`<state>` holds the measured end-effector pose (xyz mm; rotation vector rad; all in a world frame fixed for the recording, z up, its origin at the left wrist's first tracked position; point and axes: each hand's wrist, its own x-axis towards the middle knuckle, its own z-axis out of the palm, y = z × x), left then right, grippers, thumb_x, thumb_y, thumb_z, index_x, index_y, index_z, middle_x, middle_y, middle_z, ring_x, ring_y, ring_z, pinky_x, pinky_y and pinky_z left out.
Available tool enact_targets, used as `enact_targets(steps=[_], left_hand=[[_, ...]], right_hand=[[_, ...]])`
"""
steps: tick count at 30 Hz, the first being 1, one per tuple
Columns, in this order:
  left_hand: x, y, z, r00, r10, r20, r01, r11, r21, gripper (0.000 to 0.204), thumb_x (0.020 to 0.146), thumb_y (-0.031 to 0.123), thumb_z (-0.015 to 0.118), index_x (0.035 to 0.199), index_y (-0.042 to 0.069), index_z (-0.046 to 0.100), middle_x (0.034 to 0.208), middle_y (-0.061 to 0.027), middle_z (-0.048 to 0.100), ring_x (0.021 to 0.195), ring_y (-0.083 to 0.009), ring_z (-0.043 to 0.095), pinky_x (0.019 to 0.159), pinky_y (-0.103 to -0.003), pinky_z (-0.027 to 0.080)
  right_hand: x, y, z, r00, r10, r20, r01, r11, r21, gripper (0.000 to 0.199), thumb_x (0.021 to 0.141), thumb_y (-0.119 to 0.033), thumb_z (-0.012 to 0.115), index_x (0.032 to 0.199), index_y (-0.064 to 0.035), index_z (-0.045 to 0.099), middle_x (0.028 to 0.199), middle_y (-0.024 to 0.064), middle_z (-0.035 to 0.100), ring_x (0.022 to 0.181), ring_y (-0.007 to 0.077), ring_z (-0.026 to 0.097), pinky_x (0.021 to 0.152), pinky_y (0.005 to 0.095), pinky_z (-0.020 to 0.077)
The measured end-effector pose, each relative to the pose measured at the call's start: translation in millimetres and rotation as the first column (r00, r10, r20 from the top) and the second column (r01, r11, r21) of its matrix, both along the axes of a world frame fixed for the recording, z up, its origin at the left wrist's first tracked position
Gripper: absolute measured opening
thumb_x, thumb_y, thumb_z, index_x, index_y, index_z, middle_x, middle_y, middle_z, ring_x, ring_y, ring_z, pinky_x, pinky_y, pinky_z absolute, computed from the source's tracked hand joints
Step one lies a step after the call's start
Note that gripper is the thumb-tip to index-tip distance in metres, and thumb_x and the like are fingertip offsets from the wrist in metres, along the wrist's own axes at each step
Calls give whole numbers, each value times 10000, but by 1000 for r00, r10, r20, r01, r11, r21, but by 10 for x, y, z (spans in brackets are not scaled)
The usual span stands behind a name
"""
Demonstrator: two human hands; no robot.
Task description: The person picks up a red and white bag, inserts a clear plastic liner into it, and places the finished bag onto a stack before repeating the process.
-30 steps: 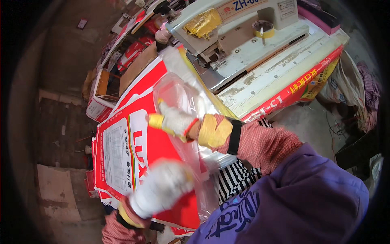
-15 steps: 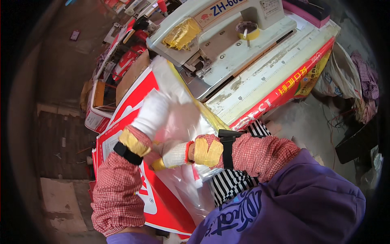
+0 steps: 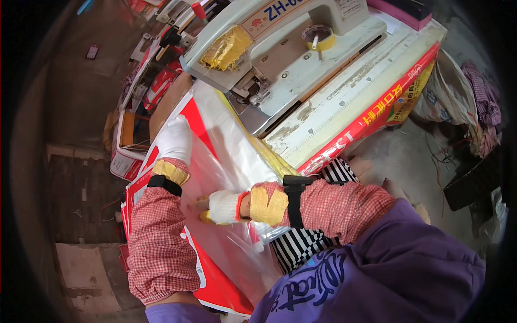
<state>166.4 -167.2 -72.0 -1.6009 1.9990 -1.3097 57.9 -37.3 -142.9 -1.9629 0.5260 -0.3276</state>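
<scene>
Here, sewing machine [image 3: 301,54] on worn white table [image 3: 344,116], dusty concrete floor [image 3: 81,81]

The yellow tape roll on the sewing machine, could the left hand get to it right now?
Probably yes: the left hand lies flat on the clear plastic sheet, holding nothing, with nothing blocking the tape roll.

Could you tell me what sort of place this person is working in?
Probably a small sewing workshop for sacks or bags. An industrial sewing machine sits on a worn work table, and both gloved hands, left hand and right hand, press on a clear plastic liner over red-and-white printed bags.
</scene>
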Motion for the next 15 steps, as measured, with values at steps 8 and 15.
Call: enact_targets(steps=[8,15], left_hand=[[-559,-182,1805,975,81,206,-68,995,-68,131,782,121,501,789,81,625,805,-127,646,787,-290,636,647,-390,515],[-708,-201,2153,976,208,67,-213,974,77,251,839,196,431,888,61,637,895,-140,639,849,-327,608,742,-417,475]], right_hand=[[516,1180,-511,903,38,429,-15,998,-57,419,828,-337,463,1206,-161,503,935,133,626,851,320,600,773,395,467],[-165,869,-990,382,-717,-583,678,646,-351,210,779,-303,507,848,-111,556,771,104,577,699,270,567,617,388,447]])
